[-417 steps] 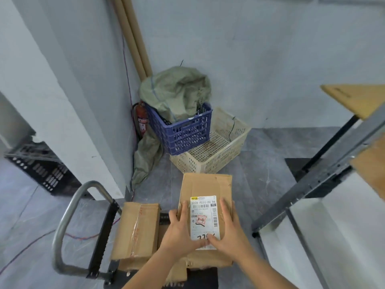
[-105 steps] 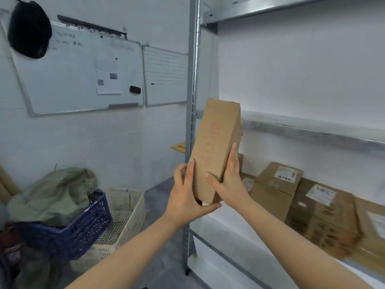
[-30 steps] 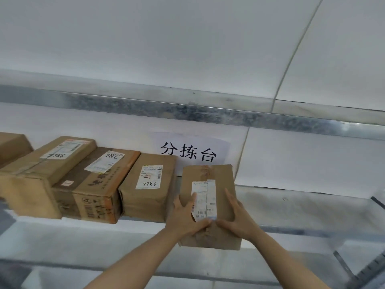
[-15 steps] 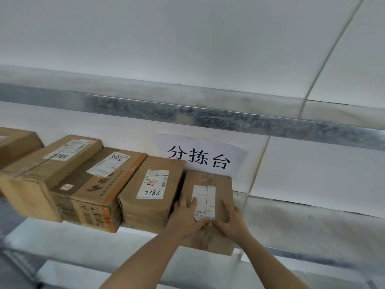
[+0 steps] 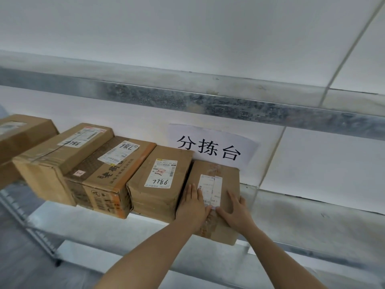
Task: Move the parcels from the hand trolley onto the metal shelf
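A brown cardboard parcel [image 5: 226,180] with a white label lies on the metal shelf [image 5: 312,217], at the right end of a row of parcels. My left hand [image 5: 192,207] rests flat on its near left part. My right hand [image 5: 234,211] lies flat on its near right part. The parcel touches the neighbouring parcel marked 7786 [image 5: 160,180] on its left. Its near end overhangs the shelf's front edge slightly. The hand trolley is out of view.
Three more parcels [image 5: 108,172] line the shelf to the left. A paper sign with black characters [image 5: 210,146] hangs on the white wall behind. A metal beam [image 5: 229,105] of the shelf above runs across. Bare shelf surface lies to the right.
Both hands have pushed the parcel further back on the shelf, up against the parcel marked 7786. The view has moved closer.
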Demonstrator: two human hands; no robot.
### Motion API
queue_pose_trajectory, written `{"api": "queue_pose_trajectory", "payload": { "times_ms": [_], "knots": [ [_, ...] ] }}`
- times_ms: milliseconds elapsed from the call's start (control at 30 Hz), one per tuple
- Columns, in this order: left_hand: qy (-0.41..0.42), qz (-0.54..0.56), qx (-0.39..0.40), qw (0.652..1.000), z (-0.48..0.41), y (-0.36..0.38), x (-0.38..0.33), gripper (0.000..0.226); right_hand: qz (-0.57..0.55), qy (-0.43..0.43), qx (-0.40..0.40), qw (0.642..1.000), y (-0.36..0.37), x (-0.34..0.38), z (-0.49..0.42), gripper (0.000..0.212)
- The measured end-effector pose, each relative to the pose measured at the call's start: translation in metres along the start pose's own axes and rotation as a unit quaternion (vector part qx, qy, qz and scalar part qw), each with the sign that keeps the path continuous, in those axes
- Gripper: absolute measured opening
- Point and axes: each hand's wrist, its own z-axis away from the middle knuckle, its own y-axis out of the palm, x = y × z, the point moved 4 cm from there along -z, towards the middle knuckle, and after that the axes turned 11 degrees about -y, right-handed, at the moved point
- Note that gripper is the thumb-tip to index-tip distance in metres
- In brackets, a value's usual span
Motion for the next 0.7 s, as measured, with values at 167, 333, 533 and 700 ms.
{"api": "queue_pose_trajectory", "payload": {
  "times_ms": [167,333,533,700],
  "knots": [
    [0.003,0.03,0.019,0.999,0.009,-0.003,0.002,0.069,0.011,0.003,0.008,1.0,0.0,0.003,-0.001,0.081],
    [0.061,0.009,-0.007,0.998,0.025,-0.016,0.012,0.064,0.084,0.008,0.019,0.996,-0.007,0.009,-0.002,0.081],
    [0.116,-0.029,-0.12,0.985,0.055,-0.061,0.045,0.053,0.112,-0.091,-0.033,0.989,-0.018,0.055,-0.003,0.065],
    [0.039,0.057,-0.156,0.985,0.071,-0.089,0.1,0.06,0.134,-0.175,-0.019,0.975,0.0,0.12,-0.006,0.078]
  ]
}}
